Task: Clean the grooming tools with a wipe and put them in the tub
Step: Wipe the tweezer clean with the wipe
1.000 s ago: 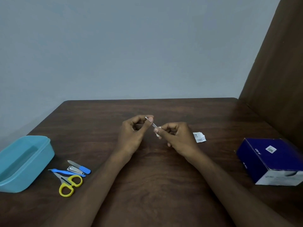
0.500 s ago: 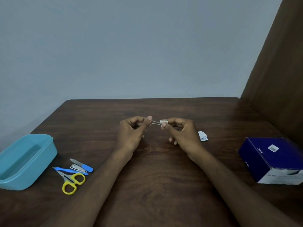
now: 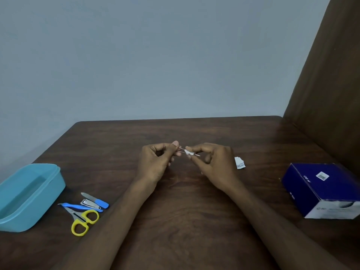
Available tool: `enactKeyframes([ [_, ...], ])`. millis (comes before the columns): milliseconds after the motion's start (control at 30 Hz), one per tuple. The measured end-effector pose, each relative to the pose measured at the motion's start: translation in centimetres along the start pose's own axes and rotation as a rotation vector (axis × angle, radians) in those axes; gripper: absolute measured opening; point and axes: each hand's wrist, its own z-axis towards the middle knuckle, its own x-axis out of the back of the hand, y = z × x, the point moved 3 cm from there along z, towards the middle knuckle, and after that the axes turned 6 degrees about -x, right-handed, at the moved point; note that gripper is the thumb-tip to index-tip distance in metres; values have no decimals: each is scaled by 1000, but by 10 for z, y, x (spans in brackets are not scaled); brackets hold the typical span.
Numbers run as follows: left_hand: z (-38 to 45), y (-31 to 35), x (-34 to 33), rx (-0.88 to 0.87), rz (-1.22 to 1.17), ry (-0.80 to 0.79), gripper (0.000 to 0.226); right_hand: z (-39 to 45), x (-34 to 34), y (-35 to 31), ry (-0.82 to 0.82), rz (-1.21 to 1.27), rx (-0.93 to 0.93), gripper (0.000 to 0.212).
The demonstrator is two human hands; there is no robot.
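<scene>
Tabletop: dark brown wood grain, set against a grey wall, with a brown panel rising at the right.
Tub: teal plastic, oblong, open-topped, at the left edge of the tabletop; nothing visible inside.
Box: dark blue carton with a white end face and a small white label, lying at the right side of the tabletop.
Left hand: raised over the middle of the tabletop, thumb and fingers curled, pinching one end of the tweezers.
Right hand: just beside the left hand, fingertips closed round the wipe and the other end of the tweezers.
Scissors: yellow loop handles, steel blades pointing away to the left, lying near the tub.
Blue-handled tool: slim, lying across the scissors blades; kind not clear.
Nail file: metal blade with a blue grip, just behind the nail clipper.
Nail clipper: small, silver, between the file and the blue-handled tool.
Wrapper: small torn white packet, on the tabletop right of the right hand.
Tweezers: thin metal, held between the two hands above the tabletop, well apart from the tub.
Wipe: small white wad, wrapped against the tweezers at the right fingertips.
</scene>
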Motion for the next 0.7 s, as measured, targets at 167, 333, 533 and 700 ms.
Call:
enactKeyframes([
  [167,1,0,0,-62,15,-5,23,3,-5,1,-89,297,-192,17],
  [333,1,1,1,-88,22,23,22,6,-2,9,-106,344,-262,6],
  [533,0,1,0,-138,75,-28,20,5,-6,9,-147,348,-266,15],
  [700,0,4,1,-139,50,29,21,6,1,12,-126,404,-342,12],
])
